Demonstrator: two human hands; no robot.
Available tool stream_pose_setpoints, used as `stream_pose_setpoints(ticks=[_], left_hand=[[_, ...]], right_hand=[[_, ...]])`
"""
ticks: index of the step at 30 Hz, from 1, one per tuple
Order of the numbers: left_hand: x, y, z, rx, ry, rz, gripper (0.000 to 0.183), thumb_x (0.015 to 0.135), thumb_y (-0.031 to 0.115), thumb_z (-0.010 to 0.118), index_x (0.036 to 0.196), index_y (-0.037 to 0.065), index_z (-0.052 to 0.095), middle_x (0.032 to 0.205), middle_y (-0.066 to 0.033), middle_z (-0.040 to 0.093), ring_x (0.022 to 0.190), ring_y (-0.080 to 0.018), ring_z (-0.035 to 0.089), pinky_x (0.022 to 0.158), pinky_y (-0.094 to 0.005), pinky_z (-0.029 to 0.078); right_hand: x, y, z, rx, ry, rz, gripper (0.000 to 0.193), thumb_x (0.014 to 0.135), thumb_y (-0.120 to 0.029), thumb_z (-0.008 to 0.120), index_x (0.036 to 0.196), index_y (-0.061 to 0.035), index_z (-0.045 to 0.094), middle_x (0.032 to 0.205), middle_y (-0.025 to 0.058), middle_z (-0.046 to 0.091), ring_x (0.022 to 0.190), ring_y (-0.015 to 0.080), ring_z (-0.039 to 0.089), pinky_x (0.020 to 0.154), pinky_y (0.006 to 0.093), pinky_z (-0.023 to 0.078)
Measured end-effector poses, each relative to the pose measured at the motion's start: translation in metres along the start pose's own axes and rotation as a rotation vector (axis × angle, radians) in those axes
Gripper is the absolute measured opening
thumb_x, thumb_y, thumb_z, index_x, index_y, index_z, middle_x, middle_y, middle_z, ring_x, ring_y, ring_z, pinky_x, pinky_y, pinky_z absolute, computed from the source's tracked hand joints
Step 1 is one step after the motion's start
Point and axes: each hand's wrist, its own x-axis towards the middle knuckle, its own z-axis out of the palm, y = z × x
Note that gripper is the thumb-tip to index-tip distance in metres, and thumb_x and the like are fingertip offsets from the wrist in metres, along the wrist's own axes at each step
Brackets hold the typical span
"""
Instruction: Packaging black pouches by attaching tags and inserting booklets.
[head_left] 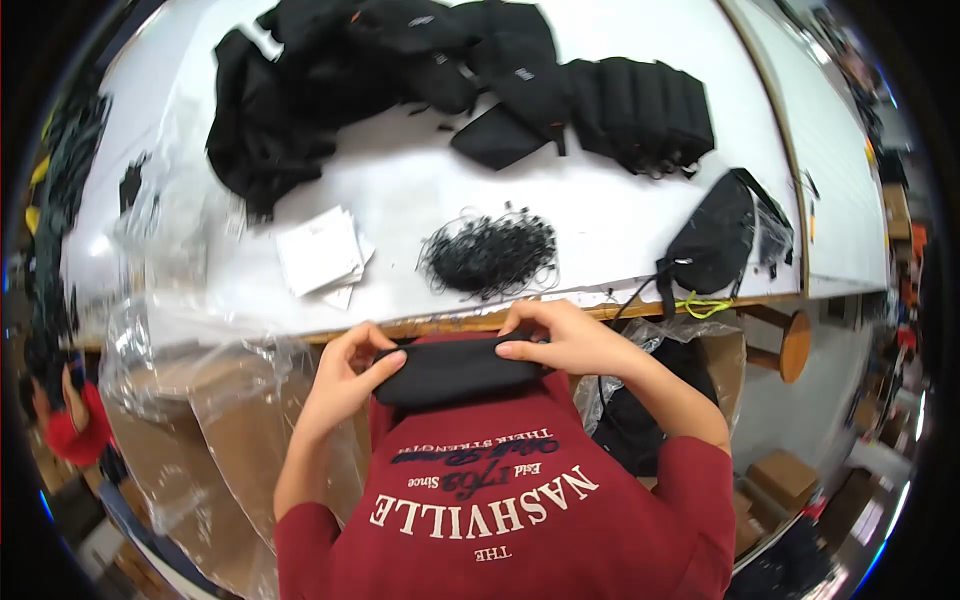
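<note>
Person in a red printed sweatshirt (500,500) is standing at the near edge of a white table (420,190), holding a small black fabric pouch (455,368) against the chest, just below the table edge. Left hand (350,380) is gripping the pouch's left end, fingers curled together and clamped on the cloth, thumb on top. Right hand (565,340) is covering the right end, fingers closed over the upper edge, pinching it. On the table, well apart from the hands: a tangle of black cords (490,252) sitting nearest, a stack of white cards (322,252) to its left, a black drawstring bag (715,240) at the right, a row of folded black pieces (640,110) and a heap of black fabric (330,80) lying at the far side. Clear plastic sheeting (190,330) is hanging over brown cardboard boxes (240,440) at the left
</note>
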Motion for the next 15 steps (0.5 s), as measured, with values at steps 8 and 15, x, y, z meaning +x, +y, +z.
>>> stream_pose_setpoints(ticks=[8,15], left_hand=[[0.031,-0.001,-0.017,0.005,0.288,0.214,0.024,0.089,0.003,0.056,0.113,0.001,0.053,0.110,-0.0068,0.056,0.100,-0.0149,0.055,0.086,-0.0282,0.044],[0.047,-0.055,-0.050,0.326,0.896,0.443,0.038,0.087,0.001,0.055,0.123,0.000,0.043,0.121,-0.0115,0.048,0.102,-0.0225,0.053,0.088,-0.0324,0.044]], right_hand=[[-0.015,0.013,-0.111,0.292,0.425,-0.002,0.010,0.086,-0.012,0.067,0.089,-0.0068,0.058,0.080,-0.0042,0.052,0.077,0.0054,0.051,0.070,0.0210,0.042],[-0.026,0.094,-0.318,-0.068,1.784,-0.463,0.025,0.086,-0.021,0.068,0.079,-0.0016,0.053,0.065,0.0044,0.055,0.060,0.0117,0.050,0.056,0.0278,0.040]])
